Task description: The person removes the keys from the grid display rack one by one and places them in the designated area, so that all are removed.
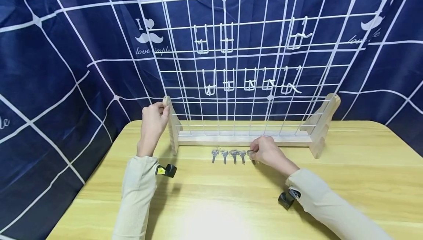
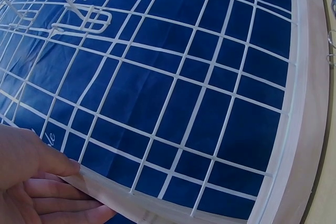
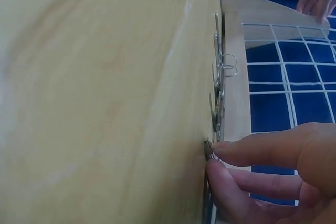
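A white wire grid rack (image 1: 231,102) stands in a wooden base (image 1: 241,139). My left hand (image 1: 154,120) grips the top of the left wooden side piece (image 1: 174,131); in the left wrist view its thumb (image 2: 63,166) lies on the near side and the fingers are on the other. On the table before the base, my right hand (image 1: 270,153) pinches the rightmost key (image 1: 252,156) between thumb and fingertips, partly hiding it. To its left, several keys (image 1: 234,155) with rings lie in a row, shafts toward me.
White wire hooks (image 1: 226,42) hang on the grid in an upper and a lower row. The right wooden side piece (image 1: 322,126) stands beyond my right hand. A wooden table (image 1: 198,196) lies beneath, and a dark blue curtain (image 1: 59,86) surrounds its back and left.
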Available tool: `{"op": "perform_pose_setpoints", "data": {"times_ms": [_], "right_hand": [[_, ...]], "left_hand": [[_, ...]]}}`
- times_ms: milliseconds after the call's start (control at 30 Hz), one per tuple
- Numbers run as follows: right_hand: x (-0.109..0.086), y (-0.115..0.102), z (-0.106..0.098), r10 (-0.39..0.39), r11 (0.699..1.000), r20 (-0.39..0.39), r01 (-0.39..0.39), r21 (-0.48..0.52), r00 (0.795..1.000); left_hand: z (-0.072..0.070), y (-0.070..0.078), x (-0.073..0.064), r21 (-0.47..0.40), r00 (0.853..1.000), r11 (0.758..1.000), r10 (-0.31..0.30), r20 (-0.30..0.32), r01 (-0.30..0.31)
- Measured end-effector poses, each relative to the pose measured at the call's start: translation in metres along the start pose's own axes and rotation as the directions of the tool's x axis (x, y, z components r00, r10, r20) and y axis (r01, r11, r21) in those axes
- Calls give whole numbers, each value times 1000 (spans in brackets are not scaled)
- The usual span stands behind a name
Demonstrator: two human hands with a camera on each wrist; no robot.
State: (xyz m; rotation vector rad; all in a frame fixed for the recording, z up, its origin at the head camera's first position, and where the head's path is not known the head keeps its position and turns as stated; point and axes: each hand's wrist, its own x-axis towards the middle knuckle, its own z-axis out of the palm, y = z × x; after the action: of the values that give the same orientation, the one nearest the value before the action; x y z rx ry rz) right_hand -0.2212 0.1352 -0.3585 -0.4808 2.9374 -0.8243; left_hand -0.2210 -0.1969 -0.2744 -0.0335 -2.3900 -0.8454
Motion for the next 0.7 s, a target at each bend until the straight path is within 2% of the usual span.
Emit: {"op": "perform_pose_setpoints", "data": {"times_ms": [333,567,700], "right_hand": [[2,2,1,2,1000,3,-2,3,1000],[-9,5,-11,52,996,20,-53,76,998],[-20,13,-22,20,996,2,-20,92,1000]], "left_hand": [[1,-1,0,5,1000,1000,-5,4,5],[3,-1,0,-26,1000,1000,-17,24,17],[2,-3,-2,-38,1000,999,-1,14,2]]}}
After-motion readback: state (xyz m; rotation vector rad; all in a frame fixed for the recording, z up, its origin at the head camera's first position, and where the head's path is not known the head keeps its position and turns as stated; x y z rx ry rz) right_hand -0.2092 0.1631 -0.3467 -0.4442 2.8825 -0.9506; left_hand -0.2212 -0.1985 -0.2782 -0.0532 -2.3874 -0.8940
